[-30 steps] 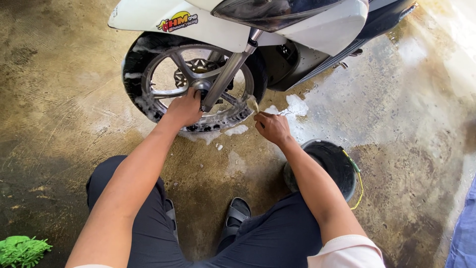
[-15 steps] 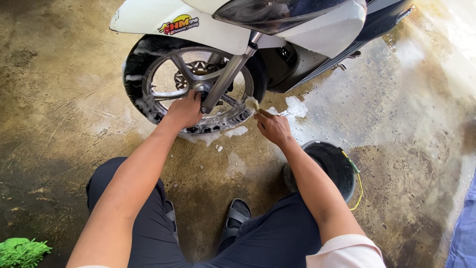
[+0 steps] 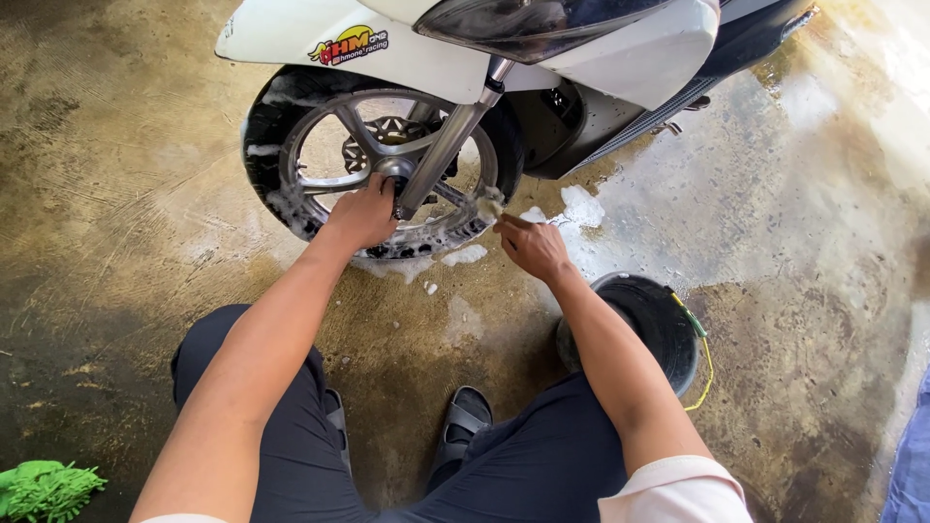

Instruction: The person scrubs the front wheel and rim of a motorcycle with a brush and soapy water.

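Observation:
A white scooter's soapy front wheel (image 3: 291, 174) stands in front of me on wet concrete. My left hand (image 3: 363, 215) grips the lower part of the wheel by the hub and spokes. My right hand (image 3: 531, 247) holds a small brush (image 3: 490, 203) whose foamy head presses against the rim on the wheel's right side. The grey fork leg (image 3: 450, 145) runs down to the hub between my hands. The white front fender (image 3: 387, 58) covers the top of the tyre.
A black bucket (image 3: 664, 324) with a yellow-green cord stands by my right knee. Foam patches (image 3: 581, 205) lie on the floor under the scooter. A green wash mitt (image 3: 44, 489) lies at bottom left. My sandalled foot (image 3: 467, 418) is below the wheel.
My right hand has moved the brush slightly up and left along the rim. My left hand has stayed on the wheel.

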